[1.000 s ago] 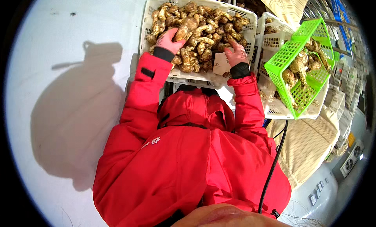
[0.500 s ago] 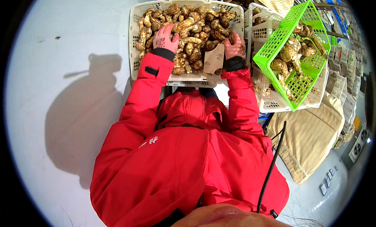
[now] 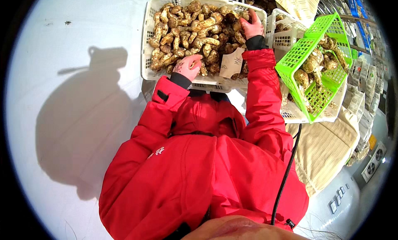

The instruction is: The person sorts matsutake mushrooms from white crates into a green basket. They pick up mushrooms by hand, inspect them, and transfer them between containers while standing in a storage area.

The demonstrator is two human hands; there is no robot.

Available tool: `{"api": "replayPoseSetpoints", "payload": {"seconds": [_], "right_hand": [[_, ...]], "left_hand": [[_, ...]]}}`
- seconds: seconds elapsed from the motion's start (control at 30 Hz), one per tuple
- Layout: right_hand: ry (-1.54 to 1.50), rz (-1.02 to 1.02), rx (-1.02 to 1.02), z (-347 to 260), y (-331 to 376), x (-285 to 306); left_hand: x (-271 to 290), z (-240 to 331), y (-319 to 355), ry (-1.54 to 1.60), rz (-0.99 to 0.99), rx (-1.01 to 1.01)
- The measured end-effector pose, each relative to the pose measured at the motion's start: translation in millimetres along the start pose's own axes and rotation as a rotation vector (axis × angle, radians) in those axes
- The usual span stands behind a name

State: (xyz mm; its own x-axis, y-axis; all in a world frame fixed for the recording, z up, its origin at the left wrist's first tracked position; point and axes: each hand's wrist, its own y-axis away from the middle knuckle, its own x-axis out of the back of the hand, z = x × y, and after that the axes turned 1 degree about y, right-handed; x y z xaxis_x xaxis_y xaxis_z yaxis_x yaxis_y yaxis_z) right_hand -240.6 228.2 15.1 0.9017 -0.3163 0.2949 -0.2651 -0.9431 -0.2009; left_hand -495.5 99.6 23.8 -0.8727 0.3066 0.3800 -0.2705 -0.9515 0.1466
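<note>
A white perforated plastic crate [image 3: 147, 57] full of brown-and-cream mushrooms [image 3: 199, 26] stands in front of me. My left hand [image 3: 186, 67] is at its near edge, fingers curled inward. A small pale bit shows at those fingers, too little to name. At the far right corner, my right hand [image 3: 253, 28] has its thumb and fingers around a mushroom [image 3: 245, 15] among the others. Between the hands, a piece of brown card [image 3: 232, 63] with handwriting leans on the mushrooms by the near rim.
A bright green basket [image 3: 286, 68] with several larger mushrooms sits tilted on white crates [image 3: 286, 39] at the right. Beige cloth [image 3: 327, 149] hangs below them. More crates stand beyond the far rim. Shelving [image 3: 365, 70] lines the far right.
My left hand has drawn back from the middle of the mushrooms to the near rim, its fingers curling. My right hand has moved from beside the card to the far right corner.
</note>
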Motion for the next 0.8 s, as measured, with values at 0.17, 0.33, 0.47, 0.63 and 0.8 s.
{"api": "replayPoseSetpoints", "payload": {"seconds": [0.17,0.33,0.47,0.63,0.8], "right_hand": [[0.040,-0.073,-0.326,17.1,3.0,26.8],[1.065,-0.289,-0.088,-16.1,39.2,10.3],[1.427,-0.395,-0.056,5.9,49.1,-0.5],[1.511,-0.445,-0.219,-5.9,36.8,-12.2],[1.438,-0.384,-0.194,-18.1,36.0,3.0]], "left_hand": [[-12.7,36.4,-20.1,-0.262,-0.008,-0.251],[-36.8,31.9,-31.5,-0.669,-0.114,-0.393],[-40.0,27.9,-22.2,-0.695,-0.206,-0.398],[-27.5,26.5,-14.8,-0.590,-0.189,-0.328],[-16.9,17.4,-14.4,-0.541,-0.167,-0.307]]}}
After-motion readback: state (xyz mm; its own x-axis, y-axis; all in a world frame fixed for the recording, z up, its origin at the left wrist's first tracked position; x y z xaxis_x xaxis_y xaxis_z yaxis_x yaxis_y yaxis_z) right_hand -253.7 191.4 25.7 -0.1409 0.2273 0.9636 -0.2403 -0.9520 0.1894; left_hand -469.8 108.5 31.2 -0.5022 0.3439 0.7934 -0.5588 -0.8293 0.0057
